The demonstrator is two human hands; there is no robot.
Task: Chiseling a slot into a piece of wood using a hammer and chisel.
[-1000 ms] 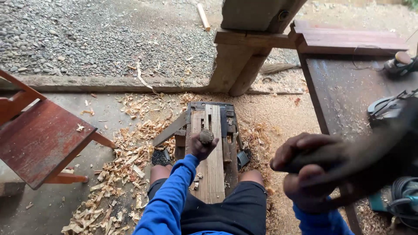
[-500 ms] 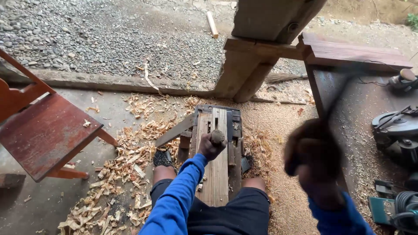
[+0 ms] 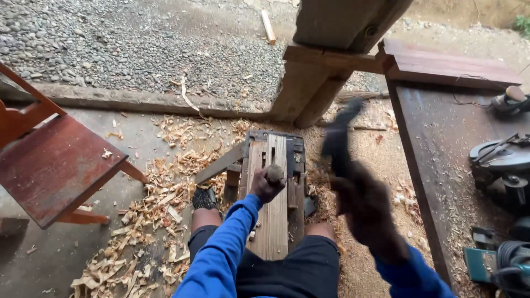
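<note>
Pale, worn wood makes up the long plank (image 3: 274, 209) that runs away from the person along a low sawhorse-like bench (image 3: 292, 149), its long axis pointing toward the far end of the bench.

In the head view, the left hand (image 3: 266, 185) sits on the plank near the middle of its length, fingers clamped around a stubby upright handle (image 3: 275, 173), likely a chisel, though its tip is hidden. The right hand (image 3: 361, 207) hangs to the right of the bench's edge and is blurred; it grips a dark tool (image 3: 338, 135) whose head rises above and to the right of the handle, fingers closed as far as the blur allows. The left hand is the one on the plank; the right stands apart from it.

Wood shavings (image 3: 149, 221) litter the concrete floor left of the bench. A red chair (image 3: 52, 165) stands further left, a circular saw (image 3: 505, 160) lies on a dark board (image 3: 441, 165) to the right.
</note>
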